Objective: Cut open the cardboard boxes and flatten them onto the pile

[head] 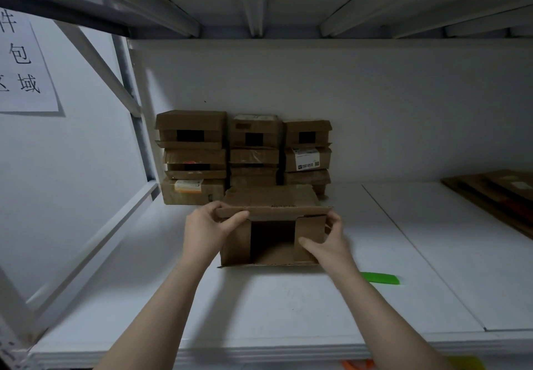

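Left hand [206, 225] pinches the top flap [274, 211], right hand [328, 243] the right inner flap [310, 230], of one open cardboard box [274, 250] at shelf [288, 297] centre. Nine boxes [248, 153] stand behind in three stacks. One green tool [380, 278] lies right. Sign [23, 61]: 包, 域.

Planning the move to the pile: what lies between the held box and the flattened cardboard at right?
Head view: between box and flattened cardboard, only bare shelf with a panel seam; green tool lies nearer the front.
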